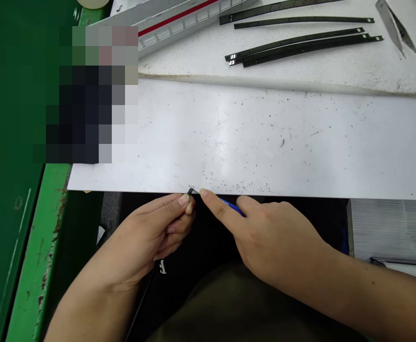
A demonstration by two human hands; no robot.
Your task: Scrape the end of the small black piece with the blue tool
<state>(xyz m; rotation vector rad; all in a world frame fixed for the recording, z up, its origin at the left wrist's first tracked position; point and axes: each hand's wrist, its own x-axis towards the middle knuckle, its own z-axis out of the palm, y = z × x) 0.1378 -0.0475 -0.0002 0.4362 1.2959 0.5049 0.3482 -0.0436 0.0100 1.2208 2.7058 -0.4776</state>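
Note:
Just below the front edge of the white board, my left hand (168,221) is closed on a thin black strip (190,191). The strip's tip pokes out between thumb and forefinger, and its far part hangs down past my wrist. My right hand (265,232) grips a blue-handled craft knife (232,206), with the forefinger stretched along it. The knife's thin metal tip meets or nearly meets the strip's end; I cannot tell if they touch. Most of the handle is hidden in my palm.
Small dark shavings (241,186) dot the white board (179,133). Behind it, several black strips (304,47) and metal tweezers (396,28) lie on a white foam slab (193,66), near a pale tray (179,28). Green machinery (12,190) stands left; a stacked pale block (389,228) sits right.

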